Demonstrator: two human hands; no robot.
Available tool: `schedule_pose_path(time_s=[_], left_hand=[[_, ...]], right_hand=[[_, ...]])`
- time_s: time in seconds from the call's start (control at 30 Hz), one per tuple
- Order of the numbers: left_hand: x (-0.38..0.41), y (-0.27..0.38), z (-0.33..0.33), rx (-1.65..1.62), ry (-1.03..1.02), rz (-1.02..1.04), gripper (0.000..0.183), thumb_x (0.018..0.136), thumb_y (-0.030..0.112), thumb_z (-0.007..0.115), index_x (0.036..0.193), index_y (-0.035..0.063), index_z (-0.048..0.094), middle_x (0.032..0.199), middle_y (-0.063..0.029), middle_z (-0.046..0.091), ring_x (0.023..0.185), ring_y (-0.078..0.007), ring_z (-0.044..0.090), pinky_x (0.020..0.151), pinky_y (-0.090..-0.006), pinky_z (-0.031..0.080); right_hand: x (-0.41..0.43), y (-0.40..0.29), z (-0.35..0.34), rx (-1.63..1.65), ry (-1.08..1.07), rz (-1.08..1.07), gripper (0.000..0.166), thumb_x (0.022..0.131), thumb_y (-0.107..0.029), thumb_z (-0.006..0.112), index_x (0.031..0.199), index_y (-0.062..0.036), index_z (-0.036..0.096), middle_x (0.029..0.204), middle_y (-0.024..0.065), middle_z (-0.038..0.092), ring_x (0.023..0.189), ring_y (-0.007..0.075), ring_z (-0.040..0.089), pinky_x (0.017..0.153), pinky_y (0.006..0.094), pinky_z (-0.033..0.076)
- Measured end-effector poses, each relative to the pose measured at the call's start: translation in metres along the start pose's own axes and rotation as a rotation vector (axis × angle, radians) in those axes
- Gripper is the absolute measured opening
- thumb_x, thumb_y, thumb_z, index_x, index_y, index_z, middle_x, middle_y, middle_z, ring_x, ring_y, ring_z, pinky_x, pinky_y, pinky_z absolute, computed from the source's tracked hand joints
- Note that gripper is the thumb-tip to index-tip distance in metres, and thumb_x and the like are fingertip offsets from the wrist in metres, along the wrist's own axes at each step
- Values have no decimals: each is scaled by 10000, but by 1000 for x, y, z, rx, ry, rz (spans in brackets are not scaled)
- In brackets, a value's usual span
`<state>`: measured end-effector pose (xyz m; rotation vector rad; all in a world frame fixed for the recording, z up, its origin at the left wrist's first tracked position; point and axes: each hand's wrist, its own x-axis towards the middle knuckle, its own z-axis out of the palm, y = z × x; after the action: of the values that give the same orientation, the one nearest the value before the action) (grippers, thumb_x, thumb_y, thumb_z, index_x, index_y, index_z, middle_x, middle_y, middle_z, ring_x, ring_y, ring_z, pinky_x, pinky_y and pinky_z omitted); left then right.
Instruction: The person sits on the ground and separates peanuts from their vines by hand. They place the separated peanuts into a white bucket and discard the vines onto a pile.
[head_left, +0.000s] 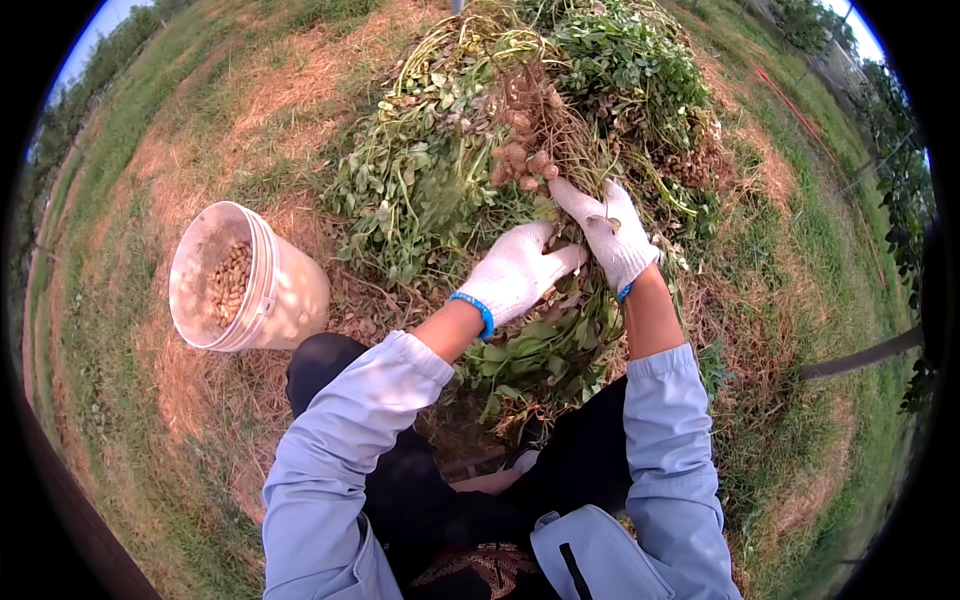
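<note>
An uprooted peanut plant (574, 139) lies before me, its roots pointing away and its green leaves (551, 349) hanging toward my knees. My right hand (611, 236), in a white knit glove with a blue cuff edge, grips its stems just below the roots. Close by, my left hand (514, 274), gloved alike, curls around the stems lower down; its fingertips are partly hidden. A cluster of soil-coloured peanut pods (521, 154) hangs from the roots beyond my fingers. A small dry leaf bit (604, 223) rests against the right glove.
A white plastic bucket (300, 292) with loose peanuts (230, 283) inside leans to my left, its mouth facing left. More peanut plants (637, 67) are heaped ahead, with pods (697, 157) at right. Dry straw and grass (187, 405) cover the ground. A dark pole (862, 356) juts in at right.
</note>
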<state>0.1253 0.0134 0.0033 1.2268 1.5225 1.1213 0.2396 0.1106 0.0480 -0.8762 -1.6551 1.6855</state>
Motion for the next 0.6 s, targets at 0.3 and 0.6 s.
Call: schedule_pose_path(time_s=[0.3,0.6], left_hand=[[-58,60,1,-435,-624,-252,289,1037,374,463,905,120,505,696,59,406,533,-44,332,467,-219,267],[-106,43,-185,748,693,32,268,1018,277,475,1050,18,534,886,-231,624,861,-398,629,782,-439,482]], right_hand=[[10,-3,-3,-967,311,1,618,839,-414,760,1198,47,558,1048,194,726,928,303,714,831,387,544],[17,22,-33,-282,15,-54,463,897,-216,731,1249,42,574,1145,119,689,1032,155,633,922,306,500]])
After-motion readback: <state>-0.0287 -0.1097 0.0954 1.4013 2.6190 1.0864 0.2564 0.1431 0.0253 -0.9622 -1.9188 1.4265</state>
